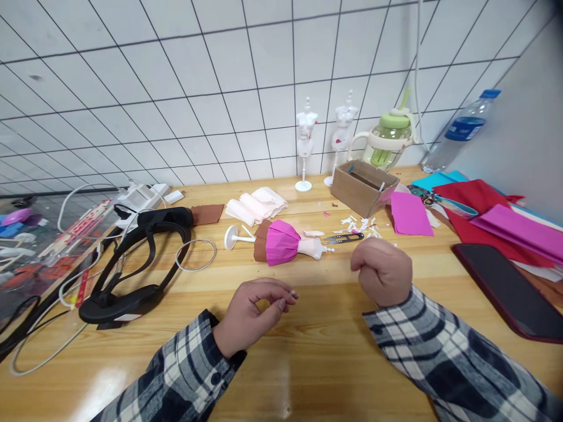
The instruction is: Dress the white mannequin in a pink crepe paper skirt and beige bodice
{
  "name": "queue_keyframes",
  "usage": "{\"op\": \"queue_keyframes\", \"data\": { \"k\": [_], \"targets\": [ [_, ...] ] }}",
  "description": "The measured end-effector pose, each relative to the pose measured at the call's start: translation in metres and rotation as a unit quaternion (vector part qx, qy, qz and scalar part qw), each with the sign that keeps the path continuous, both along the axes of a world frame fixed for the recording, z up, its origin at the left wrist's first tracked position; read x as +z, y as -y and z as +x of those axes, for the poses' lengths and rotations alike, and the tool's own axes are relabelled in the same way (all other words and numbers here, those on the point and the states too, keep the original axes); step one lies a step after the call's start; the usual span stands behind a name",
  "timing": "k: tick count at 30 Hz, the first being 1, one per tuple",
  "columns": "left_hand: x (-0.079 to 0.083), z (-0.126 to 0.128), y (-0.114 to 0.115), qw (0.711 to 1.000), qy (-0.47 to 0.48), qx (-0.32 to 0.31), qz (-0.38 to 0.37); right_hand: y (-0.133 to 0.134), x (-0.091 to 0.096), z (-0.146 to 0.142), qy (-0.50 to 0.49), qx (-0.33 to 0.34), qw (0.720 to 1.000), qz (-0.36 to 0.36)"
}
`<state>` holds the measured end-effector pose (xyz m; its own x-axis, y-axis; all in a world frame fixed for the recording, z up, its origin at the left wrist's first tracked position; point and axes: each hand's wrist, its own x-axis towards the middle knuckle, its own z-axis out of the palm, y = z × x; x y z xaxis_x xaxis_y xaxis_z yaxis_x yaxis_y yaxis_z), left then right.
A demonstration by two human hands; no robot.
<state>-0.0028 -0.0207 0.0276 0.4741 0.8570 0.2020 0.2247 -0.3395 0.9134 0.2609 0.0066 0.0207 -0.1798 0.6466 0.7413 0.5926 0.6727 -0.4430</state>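
Observation:
My left hand point(259, 310) hovers over the wooden table with its fingers curled and the thumb close to the fingertips; anything tiny between them cannot be made out. My right hand point(382, 271) is curled into a fist, its inside hidden. Beyond and between both hands, a small white dress-form mannequin point(311, 247) lies on its side, apart from them. It wears a pleated magenta paper skirt point(284, 242) over a brown layer point(261, 241). Small black thread snips point(345, 238) lie near the mannequin's neck, just beyond my right fist.
Two white mannequins point(304, 143) stand by the tiled wall, near a cardboard box point(363, 189). Paper scraps point(363, 224) and magenta paper point(411, 214) lie right of centre. A phone point(505, 287) is far right. A black headset strap point(153, 287), a ring point(196, 269) and cables occupy the left.

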Motion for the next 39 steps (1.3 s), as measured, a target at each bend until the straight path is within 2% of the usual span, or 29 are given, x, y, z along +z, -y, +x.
{"op": "queue_keyframes", "data": {
  "k": [2,4,7,9,14,19,22,24,26,27,29,31,33,35,36,37,38,39],
  "targets": [
    [0.001,0.000,0.000,1.000,0.001,0.000,0.007,0.011,0.000,-0.017,-0.051,0.074,0.994,-0.069],
    [0.001,0.000,0.000,1.000,0.002,-0.004,0.009,0.020,-0.001,-0.033,-0.074,0.108,0.979,-0.155],
    [0.000,0.000,0.001,1.000,0.013,-0.018,-0.007,0.029,-0.004,-0.053,-0.078,0.192,0.951,-0.228],
    [-0.003,-0.002,0.000,0.999,0.023,-0.030,-0.020,0.031,-0.006,-0.061,-0.089,0.205,0.941,-0.256],
    [-0.007,-0.003,-0.003,0.998,0.041,-0.032,-0.043,0.030,-0.011,-0.063,-0.110,0.187,0.938,-0.269],
    [-0.004,-0.002,-0.003,0.996,0.044,-0.063,-0.052,0.025,-0.014,-0.059,-0.104,0.224,0.914,-0.321],
    [-0.002,0.001,-0.003,0.997,0.004,-0.060,-0.045,0.024,-0.014,-0.058,-0.026,0.233,0.931,-0.279],
    [-0.001,0.003,-0.003,0.997,-0.033,-0.033,-0.055,0.024,-0.014,-0.057,0.067,0.205,0.952,-0.217],
    [-0.003,0.005,-0.003,0.992,-0.034,0.008,-0.118,0.025,-0.014,-0.056,0.160,0.154,0.965,-0.138],
    [-0.005,0.006,-0.004,0.984,-0.012,0.025,-0.177,0.026,-0.013,-0.056,0.194,0.127,0.968,-0.098],
    [-0.008,0.008,-0.004,0.944,0.068,0.035,-0.321,0.027,-0.011,-0.054,0.232,0.085,0.968,-0.033],
    [-0.011,0.008,-0.005,0.880,0.147,0.022,-0.450,0.030,-0.008,-0.053,0.236,0.062,0.970,0.017],
    [-0.012,0.007,-0.005,0.819,0.196,0.012,-0.538,0.031,-0.004,-0.050,0.223,0.057,0.972,0.052],
    [-0.012,0.005,-0.005,0.780,0.227,0.017,-0.582,0.031,-0.003,-0.045,0.199,0.061,0.976,0.062],
    [-0.011,0.003,-0.005,0.777,0.238,0.022,-0.582,0.029,-0.003,-0.042,0.178,0.056,0.981,0.054],
    [-0.009,0.002,-0.005,0.788,0.241,0.027,-0.566,0.027,-0.004,-0.039,0.152,0.049,0.986,0.040],
    [-0.006,0.000,-0.005,0.813,0.231,0.026,-0.534,0.023,-0.005,-0.036,0.122,0.040,0.991,0.022],
    [-0.002,-0.001,-0.006,0.850,0.202,0.015,-0.487,0.018,-0.007,-0.032,0.091,0.031,0.995,0.004]
  ]
}}
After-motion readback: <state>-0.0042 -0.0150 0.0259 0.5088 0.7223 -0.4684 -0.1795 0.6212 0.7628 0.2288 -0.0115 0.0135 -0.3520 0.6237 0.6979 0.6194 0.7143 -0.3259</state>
